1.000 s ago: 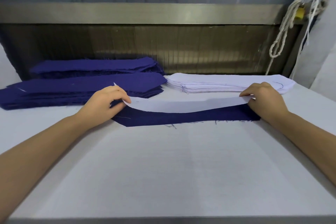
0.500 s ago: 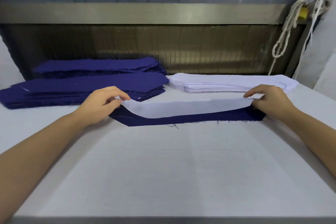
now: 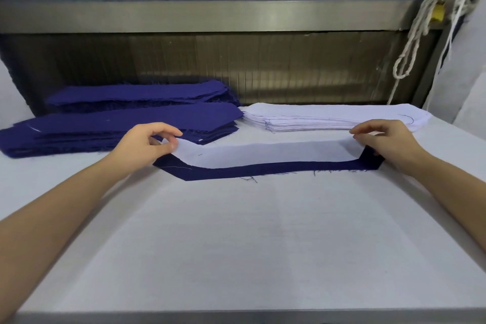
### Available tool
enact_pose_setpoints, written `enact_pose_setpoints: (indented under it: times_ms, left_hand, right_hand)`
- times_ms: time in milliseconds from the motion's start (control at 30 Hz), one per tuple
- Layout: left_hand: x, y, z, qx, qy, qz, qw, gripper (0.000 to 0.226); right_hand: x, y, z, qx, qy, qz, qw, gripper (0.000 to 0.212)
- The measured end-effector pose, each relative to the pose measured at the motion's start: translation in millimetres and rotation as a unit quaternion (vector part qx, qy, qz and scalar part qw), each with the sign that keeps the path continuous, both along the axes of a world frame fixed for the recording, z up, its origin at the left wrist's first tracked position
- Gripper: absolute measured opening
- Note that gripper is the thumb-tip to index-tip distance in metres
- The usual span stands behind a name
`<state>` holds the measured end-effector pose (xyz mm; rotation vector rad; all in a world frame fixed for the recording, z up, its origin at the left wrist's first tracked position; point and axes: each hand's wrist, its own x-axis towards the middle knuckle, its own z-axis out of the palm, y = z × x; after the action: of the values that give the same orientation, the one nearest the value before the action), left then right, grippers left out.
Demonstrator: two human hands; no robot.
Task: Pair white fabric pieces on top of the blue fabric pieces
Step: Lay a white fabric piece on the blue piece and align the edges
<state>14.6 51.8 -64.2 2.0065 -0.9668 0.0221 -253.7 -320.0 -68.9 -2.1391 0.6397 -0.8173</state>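
Observation:
A long white fabric piece [image 3: 263,154] is stretched between my hands over a blue fabric piece [image 3: 263,168] that lies flat on the white table [image 3: 249,231]. My left hand [image 3: 147,143] pinches the white piece's left end. Its right end is pinched by my right hand [image 3: 381,139]. The white piece covers the far half of the blue one; a blue band shows along the near edge and at both ends.
Two stacks of blue pieces [image 3: 118,126] [image 3: 136,98] lie at the back left. A stack of white pieces [image 3: 328,118] lies at the back right. A metal wall stands behind, and white rope [image 3: 420,34] hangs at the right.
Both hands have drawn the white piece taut and lowered it, so it now lies straighter over the blue piece. The right hand shifted a little to the right.

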Motion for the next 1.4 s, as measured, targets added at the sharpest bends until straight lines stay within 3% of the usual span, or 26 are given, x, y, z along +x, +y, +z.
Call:
enact_pose_setpoints:
  times_ms: [200,533,900,1400]
  left_hand:
    - [-4,1,0,0.059,-0.033,-0.031,0.997,0.038]
    - [-9,5,8,0.038,0.010,-0.077,0.996,0.041]
    - [-12,6,9,0.066,0.045,-0.125,0.989,0.051]
    - [-12,3,5,0.097,-0.022,-0.111,0.989,0.040]
  right_hand:
    - [-1,4,0,-0.038,0.047,0.042,0.997,0.031]
    - [-3,4,4,-0.060,0.025,0.050,0.997,0.046]
    - [-3,-5,2,-0.034,0.050,0.028,0.998,0.042]
    - [-4,-1,4,-0.063,0.094,0.013,0.993,0.038]
